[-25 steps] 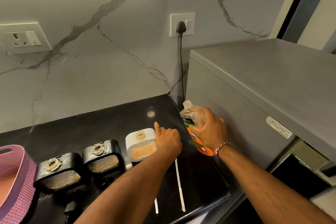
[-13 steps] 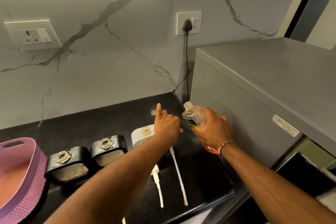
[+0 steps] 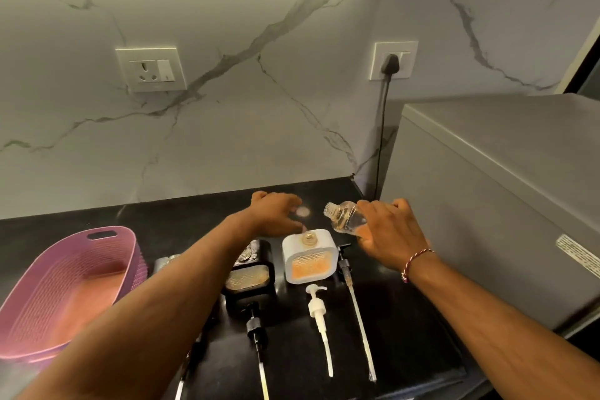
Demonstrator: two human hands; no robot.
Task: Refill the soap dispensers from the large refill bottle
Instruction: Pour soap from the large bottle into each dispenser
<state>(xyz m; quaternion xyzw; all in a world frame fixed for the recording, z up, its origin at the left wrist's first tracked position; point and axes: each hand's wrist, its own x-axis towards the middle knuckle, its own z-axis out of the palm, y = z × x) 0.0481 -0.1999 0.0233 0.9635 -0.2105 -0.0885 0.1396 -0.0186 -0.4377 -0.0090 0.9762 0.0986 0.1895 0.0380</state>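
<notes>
I am gripping the tilted refill bottle (image 3: pixel 345 219) in my right hand (image 3: pixel 391 234) beside the white dispenser (image 3: pixel 308 258); my left hand (image 3: pixel 276 214) is hovering loose and empty, so soap may be missing its small opening.

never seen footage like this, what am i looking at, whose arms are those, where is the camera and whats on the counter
No machine here: these are a person's two bare arms, filmed by one wide-angle camera worn on the head, looking down at a black counter. The right hand grips the clear refill bottle, tilted, its uncapped neck toward the white dispenser. The left hand hovers open beyond the dispensers, holding nothing. A black dispenser stands left of the white one. Removed pumps lie in front: a white pump and a black pump. A pink basket sits far left.
</notes>
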